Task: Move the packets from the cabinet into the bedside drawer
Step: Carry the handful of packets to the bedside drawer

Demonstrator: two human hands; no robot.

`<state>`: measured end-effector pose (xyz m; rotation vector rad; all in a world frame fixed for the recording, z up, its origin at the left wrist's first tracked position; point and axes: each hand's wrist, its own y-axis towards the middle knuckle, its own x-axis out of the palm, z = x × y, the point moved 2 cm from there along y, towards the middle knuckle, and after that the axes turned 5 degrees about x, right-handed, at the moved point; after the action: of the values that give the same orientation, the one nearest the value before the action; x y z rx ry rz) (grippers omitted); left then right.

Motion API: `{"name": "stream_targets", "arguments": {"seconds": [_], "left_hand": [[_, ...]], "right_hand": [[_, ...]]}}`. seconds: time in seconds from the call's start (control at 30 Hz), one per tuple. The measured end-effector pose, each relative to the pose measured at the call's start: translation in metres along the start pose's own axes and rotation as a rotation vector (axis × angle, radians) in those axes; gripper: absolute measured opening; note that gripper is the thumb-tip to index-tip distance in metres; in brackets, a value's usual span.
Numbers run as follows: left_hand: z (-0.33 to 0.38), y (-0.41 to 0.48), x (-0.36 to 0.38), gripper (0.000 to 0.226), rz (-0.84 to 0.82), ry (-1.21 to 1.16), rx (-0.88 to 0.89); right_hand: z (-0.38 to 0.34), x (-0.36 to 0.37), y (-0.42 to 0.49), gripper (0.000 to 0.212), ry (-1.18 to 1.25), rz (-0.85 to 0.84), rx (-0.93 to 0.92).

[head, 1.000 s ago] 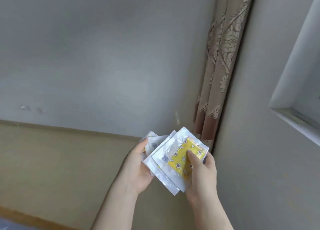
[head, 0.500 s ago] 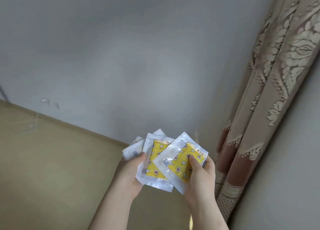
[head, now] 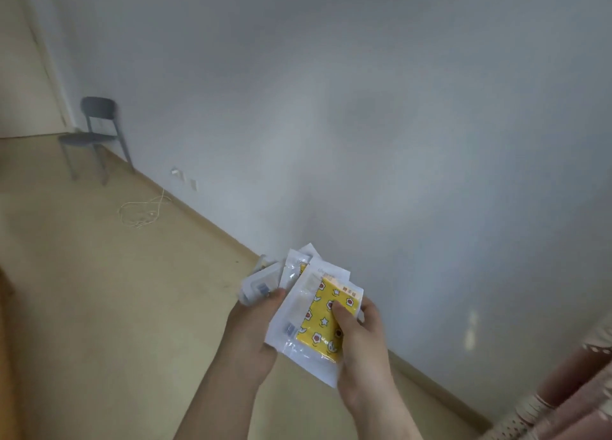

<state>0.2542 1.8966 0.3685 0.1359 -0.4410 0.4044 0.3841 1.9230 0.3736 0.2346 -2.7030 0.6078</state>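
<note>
Tiny orange label print on yellow packet [head: 323, 320], illegible

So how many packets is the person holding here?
At least 4 packets, fanned between both hands: the yellow-patterned front packet under the right hand, two overlapping behind it, one by the left hand. More may be hidden.

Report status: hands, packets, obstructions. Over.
Left hand, right hand both grip fanned clear plastic packets, top one yellow patterned. Drawer not in view. Grey chair far left, well clear.
</note>
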Motion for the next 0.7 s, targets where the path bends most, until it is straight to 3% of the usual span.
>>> {"name": "stream_targets", "arguments": {"seconds": [0.1, 0.27, 0.4, 0.53, 0.7], "left_hand": [[-0.002, 0.047, -0.010, 0.008, 0.029, -0.247, -0.029], [0.009, 0.147, -0.030, 0.023, 0.024, -0.376, 0.045], [0.031, 0.221, -0.042, 0.014, 0.375, -0.377, -0.028], [0.043, 0.276, -0.071, 0.020, 0.457, -0.417, -0.001], [0.058, 0.348, -0.113, 0.026, 0.520, -0.434, 0.048]], "right_hand": [[-0.003, 0.022, 0.050, 0.019, -0.028, -0.012, 0.030], [-0.032, 0.071, 0.139, 0.023, -0.013, 0.034, 0.004], [-0.063, 0.113, 0.210, 0.030, -0.038, 0.066, -0.059], [-0.064, 0.153, 0.268, 0.031, -0.024, 0.062, -0.008], [-0.060, 0.223, 0.342, 0.030, -0.010, -0.076, 0.087]]}}
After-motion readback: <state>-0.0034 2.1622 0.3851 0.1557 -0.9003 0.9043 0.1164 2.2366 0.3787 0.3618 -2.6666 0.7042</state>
